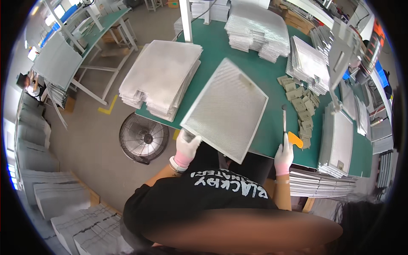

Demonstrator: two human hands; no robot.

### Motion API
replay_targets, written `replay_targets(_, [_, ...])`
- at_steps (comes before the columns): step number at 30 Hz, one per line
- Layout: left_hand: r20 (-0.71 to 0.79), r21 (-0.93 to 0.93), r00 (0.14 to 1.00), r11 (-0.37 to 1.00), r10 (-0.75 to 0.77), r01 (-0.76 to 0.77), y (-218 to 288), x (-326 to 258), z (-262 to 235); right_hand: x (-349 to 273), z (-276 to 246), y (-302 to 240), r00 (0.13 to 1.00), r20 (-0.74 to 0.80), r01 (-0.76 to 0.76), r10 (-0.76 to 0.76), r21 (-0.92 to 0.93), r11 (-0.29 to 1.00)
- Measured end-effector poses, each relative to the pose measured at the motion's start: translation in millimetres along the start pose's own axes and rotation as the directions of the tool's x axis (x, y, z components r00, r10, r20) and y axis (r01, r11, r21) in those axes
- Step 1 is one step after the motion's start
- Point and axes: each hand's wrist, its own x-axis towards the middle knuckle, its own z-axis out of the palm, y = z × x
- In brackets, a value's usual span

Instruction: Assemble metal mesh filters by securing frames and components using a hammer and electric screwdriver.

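A framed silver mesh panel (pixel 227 111) is tilted over the green table, gripped at its near left corner by my left hand (pixel 187 148) in a white and pink glove. My right hand (pixel 283 158), gloved the same way, is closed around a tool at the table's near edge. That tool has a slim grey shaft with a dark tip (pixel 284 108) and a flat orange part (pixel 295 140); its exact kind I cannot make out. Several small beige plastic pieces (pixel 297 98) lie in a curved heap just beyond my right hand.
Stacked mesh sheets (pixel 165 70) overhang the table's left side. More sheet stacks stand at the back (pixel 257 27) and back right (pixel 308 59). Framed panels (pixel 338 136) are piled at the right. A round floor fan (pixel 144 138) stands left of the table (pixel 272 76).
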Motion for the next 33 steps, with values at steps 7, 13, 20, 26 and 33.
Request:
replay_targets(7, [0.165,0.223,0.978,0.961,0.126,-0.162,16,-9,16,-22,-15,-6,0.994,-0.002,-0.111,0.112,0.111,0.988])
replay_targets(13, [0.217,0.268,0.877,0.838,0.429,-0.476,38,14,40,-27,-18,-11,0.993,-0.042,-0.101,0.108,0.146,0.984])
replay_targets(20, [0.66,-0.192,0.23,0.456,0.715,-0.869,70,105,108,-40,-36,-9,0.984,-0.085,-0.131,0.158,0.256,0.958])
replay_targets(26, [0.604,-0.315,0.051,0.296,0.796,-0.902,76,94,213,-41,-74,-14,0.925,-0.378,0.017,0.035,0.134,0.991])
replay_targets(33, [0.886,-0.124,-0.111,0.0,0.45,-0.992,100,74,234,-48,-166,-6,0.93,-0.129,-0.227,0.345,0.539,0.811])
